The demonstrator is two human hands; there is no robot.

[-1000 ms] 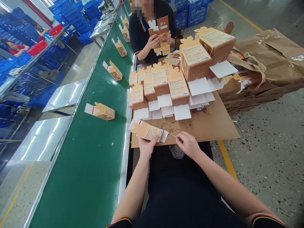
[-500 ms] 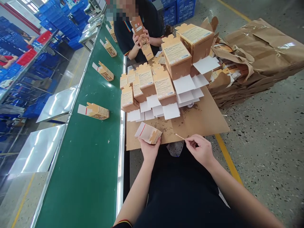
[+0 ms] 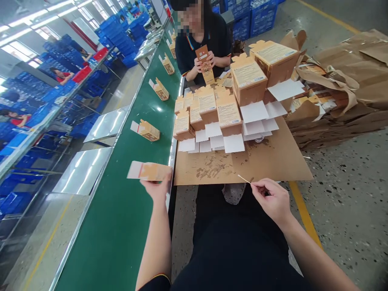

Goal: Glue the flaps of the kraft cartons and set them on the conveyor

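Note:
A small open carton [image 3: 154,171] with a white flap and a red strip is gripped in my left hand [image 3: 157,189], above the near edge of the green conveyor belt [image 3: 118,226]. My right hand [image 3: 270,198] pinches a thin cotton swab [image 3: 244,179] near the front edge of the brown cardboard sheet [image 3: 273,165]. Dark smears mark this sheet. Beyond it stand several open cartons [image 3: 228,114] in rows and stacks, their white flaps [image 3: 234,143] pointing towards me.
Along the belt stand several cartons [image 3: 148,131]. Across the table a co-worker [image 3: 203,44] holds a brown carton [image 3: 207,72]. A paper-wrapped pile [image 3: 339,121] lies at the right. Metal tables [image 3: 83,169] and blue crates [image 3: 263,18] stand farther off.
My left hand has carried the carton left, from over the cardboard sheet to over the green belt. My right hand still holds the swab. The camera view has shifted.

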